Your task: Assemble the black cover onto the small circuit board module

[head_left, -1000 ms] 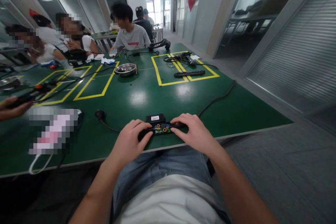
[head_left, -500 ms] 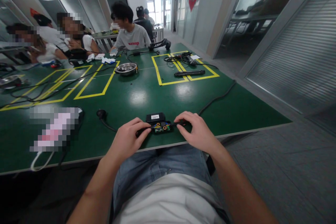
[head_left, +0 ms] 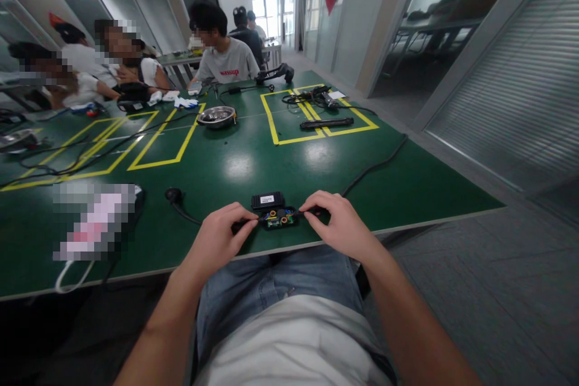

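Observation:
An open black housing (head_left: 280, 222) with a green circuit board, copper coils and coloured wires lies near the front edge of the green table. Just behind it is a black ribbed cover (head_left: 266, 199) with a white label. On the left side of the housing, my left hand (head_left: 228, 228) pinches the black cable where it enters. My right hand (head_left: 333, 217) grips the other black cable (head_left: 375, 165) at the right side, thumb and forefinger together. The left cable leads to a black plug (head_left: 174, 195).
Yellow tape marks the green table (head_left: 434, 187). Farther back are a metal bowl (head_left: 218, 117), a black bar (head_left: 326, 124) and tangled cables (head_left: 312, 98). A blurred pink object (head_left: 97, 217) lies at left. Several people sit beyond the table.
The view has shifted very slightly. Both hands remain at the cable ends beside the housing, with hardly any visible movement.

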`<state>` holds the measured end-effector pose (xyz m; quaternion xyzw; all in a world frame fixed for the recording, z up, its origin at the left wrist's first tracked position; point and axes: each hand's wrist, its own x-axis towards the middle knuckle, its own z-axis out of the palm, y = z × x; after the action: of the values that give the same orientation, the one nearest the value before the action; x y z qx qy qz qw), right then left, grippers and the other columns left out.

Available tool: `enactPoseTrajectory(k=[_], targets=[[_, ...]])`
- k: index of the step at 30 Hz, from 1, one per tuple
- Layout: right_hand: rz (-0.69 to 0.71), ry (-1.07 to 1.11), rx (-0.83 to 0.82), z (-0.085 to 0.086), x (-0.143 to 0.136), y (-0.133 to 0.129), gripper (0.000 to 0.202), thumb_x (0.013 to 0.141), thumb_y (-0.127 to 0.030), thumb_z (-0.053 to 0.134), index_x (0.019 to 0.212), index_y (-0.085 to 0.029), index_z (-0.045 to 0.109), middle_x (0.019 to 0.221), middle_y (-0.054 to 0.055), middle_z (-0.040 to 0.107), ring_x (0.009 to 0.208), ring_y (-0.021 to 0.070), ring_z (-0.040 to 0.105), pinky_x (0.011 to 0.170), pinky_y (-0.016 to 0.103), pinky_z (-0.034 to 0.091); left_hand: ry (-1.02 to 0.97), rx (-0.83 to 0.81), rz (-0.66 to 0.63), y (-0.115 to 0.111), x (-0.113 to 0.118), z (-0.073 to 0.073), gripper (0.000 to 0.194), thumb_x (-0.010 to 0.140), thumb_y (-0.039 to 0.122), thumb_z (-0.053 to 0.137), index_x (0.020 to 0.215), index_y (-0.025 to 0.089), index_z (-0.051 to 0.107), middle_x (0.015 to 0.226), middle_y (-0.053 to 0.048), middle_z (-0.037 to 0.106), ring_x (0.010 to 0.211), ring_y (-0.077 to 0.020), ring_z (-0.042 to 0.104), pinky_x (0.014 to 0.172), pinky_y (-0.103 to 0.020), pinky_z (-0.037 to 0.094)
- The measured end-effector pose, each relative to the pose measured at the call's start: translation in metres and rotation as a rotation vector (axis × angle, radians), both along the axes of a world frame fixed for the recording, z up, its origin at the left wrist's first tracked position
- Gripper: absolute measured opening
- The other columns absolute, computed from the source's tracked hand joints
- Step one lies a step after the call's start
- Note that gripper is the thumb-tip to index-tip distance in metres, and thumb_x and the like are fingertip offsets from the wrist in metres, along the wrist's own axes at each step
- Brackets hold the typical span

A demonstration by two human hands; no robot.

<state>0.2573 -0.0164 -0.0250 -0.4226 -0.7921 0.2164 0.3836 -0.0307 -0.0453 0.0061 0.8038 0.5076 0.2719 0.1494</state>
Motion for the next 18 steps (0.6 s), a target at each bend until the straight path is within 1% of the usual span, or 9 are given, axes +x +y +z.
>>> enactPoseTrajectory(k=[3,6,7,8,11,13,15,17,18], targets=[[-0.008,-0.016,0.011,-0.002,0.0,0.002,0.016,0.094,-0.012,0.065,0.091,-0.025,0.074,0.097,0.004,0.079,0.095,0.025,0.071,0.089,0.04,0.049,0.039,-0.027,-0.021,0.002,-0.002,0.004,0.019,0.103,0.03,0.065,0.094,0.023,0.081,0.096,-0.006,0.079,0.089,-0.0219,0.073,0.082,-0.034,0.057],[-0.025,-0.037,0.024,-0.003,0.0,0.003,0.015,0.094,-0.013,0.068,0.09,-0.026,0.075,0.096,0.004,0.08,0.098,0.0265,0.07,0.091,0.043,0.047,0.109,0.021,-0.036,0.01,-0.002,0.011,0.018,0.1,0.031,0.069,0.09,0.026,0.083,0.11,-0.007,0.08,0.102,-0.0255,0.071,0.094,-0.041,0.058],[-0.029,-0.038,0.026,-0.003,0.0,0.003,0.015,0.094,-0.013,0.068,0.09,-0.026,0.075,0.096,0.004,0.08,0.098,0.0266,0.07,0.092,0.043,0.047,0.116,0.045,-0.029,0.014,-0.001,0.012,0.018,0.1,0.031,0.068,0.092,0.027,0.084,0.117,-0.007,0.08,0.108,-0.0267,0.07,0.099,-0.044,0.058],[-0.032,-0.037,0.025,-0.002,0.0,0.002,0.015,0.093,-0.013,0.068,0.091,-0.026,0.075,0.096,0.003,0.08,0.098,0.0265,0.069,0.092,0.044,0.047,0.111,0.065,-0.019,0.018,0.0,0.013,0.019,0.101,0.03,0.067,0.097,0.027,0.085,0.124,-0.008,0.079,0.113,-0.0275,0.069,0.104,-0.047,0.057],[-0.048,-0.03,0.016,-0.001,0.0,0.001,0.018,0.088,-0.01,0.069,0.095,-0.026,0.074,0.096,0.002,0.079,0.095,0.0256,0.069,0.092,0.043,0.047,0.095,0.038,-0.019,0.035,0.003,0.009,0.03,0.102,0.027,0.065,0.125,0.029,0.083,0.141,-0.008,0.074,0.129,-0.0296,0.066,0.114,-0.051,0.053],[-0.062,-0.035,0.012,0.0,-0.001,0.0,0.02,0.085,-0.009,0.069,0.096,-0.026,0.072,0.095,0.002,0.078,0.094,0.0253,0.069,0.092,0.043,0.046,0.115,-0.023,-0.037,0.042,0.004,0.006,0.032,0.1,0.026,0.067,0.128,0.029,0.082,0.138,-0.008,0.077,0.125,-0.0301,0.069,0.112,-0.051,0.054],[-0.072,-0.044,0.011,0.0,-0.001,-0.001,0.02,0.084,-0.008,0.068,0.093,-0.026,0.071,0.094,0.001,0.078,0.094,0.0251,0.069,0.094,0.044,0.046,0.102,-0.025,-0.003,0.043,0.005,0.005,0.03,0.101,0.027,0.067,0.127,0.027,0.083,0.13,-0.009,0.08,0.118,-0.0299,0.071,0.108,-0.05,0.056],[-0.076,-0.046,0.009,0.001,-0.002,-0.001,0.02,0.083,-0.008,0.067,0.092,-0.025,0.071,0.093,0.001,0.077,0.093,0.0245,0.069,0.094,0.044,0.045,0.038,0.024,0.027,0.036,0.006,0.006,0.03,0.104,0.031,0.065,0.128,0.025,0.082,0.128,-0.01,0.08,0.116,-0.0288,0.071,0.106,-0.047,0.057],[-0.077,-0.043,0.008,0.001,-0.003,-0.002,0.019,0.084,-0.008,0.067,0.091,-0.025,0.07,0.092,0.0,0.077,0.093,0.0242,0.069,0.094,0.044,0.045,0.0,0.038,0.004,0.03,0.007,0.007,0.031,0.105,0.034,0.064,0.13,0.026,0.081,0.128,-0.009,0.08,0.117,-0.0278,0.07,0.105,-0.045,0.057]])
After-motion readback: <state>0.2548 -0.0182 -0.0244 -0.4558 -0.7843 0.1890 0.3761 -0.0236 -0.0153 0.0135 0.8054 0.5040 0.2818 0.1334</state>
